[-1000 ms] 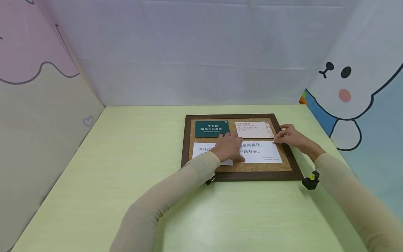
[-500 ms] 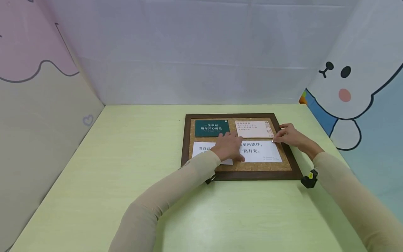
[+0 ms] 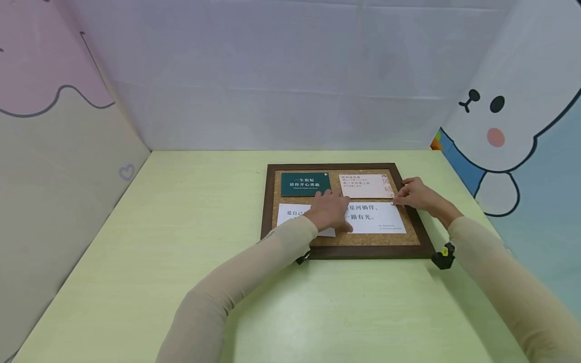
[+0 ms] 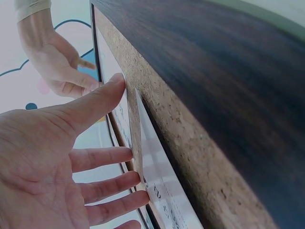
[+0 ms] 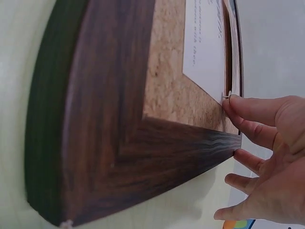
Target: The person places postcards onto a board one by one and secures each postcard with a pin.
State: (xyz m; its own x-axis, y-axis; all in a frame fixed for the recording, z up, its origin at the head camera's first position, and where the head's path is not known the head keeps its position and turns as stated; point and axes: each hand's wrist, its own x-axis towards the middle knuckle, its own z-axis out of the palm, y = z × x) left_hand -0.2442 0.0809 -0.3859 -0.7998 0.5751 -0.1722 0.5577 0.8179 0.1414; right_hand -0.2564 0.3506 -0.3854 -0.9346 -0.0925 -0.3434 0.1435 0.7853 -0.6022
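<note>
A cork board (image 3: pixel 363 240) in a dark wooden frame lies on the table, bearing several printed cards. At the upper right corner of the lower right white card (image 3: pixel 386 224), my right hand (image 3: pixel 419 196) pinches a small pushpin (image 5: pixel 227 97) between thumb and index finger. Its other fingers are spread by the frame's edge. My left hand (image 3: pixel 331 209) rests with extended fingers across the middle, its thumb at that card's lower left edge. It partly covers the lower left white card (image 3: pixel 287 216), whose corner stands off the cork in the left wrist view.
A green card (image 3: pixel 305 191) and a pale pink card (image 3: pixel 365 191) are in the board's upper row; the green one has a pin at its upper right corner. The light green table (image 3: pixel 195 212) surrounds the board, with printed walls on both sides.
Both hands stay almost in place. The right wrist has shifted very slightly left and up; the cards look unmoved.
</note>
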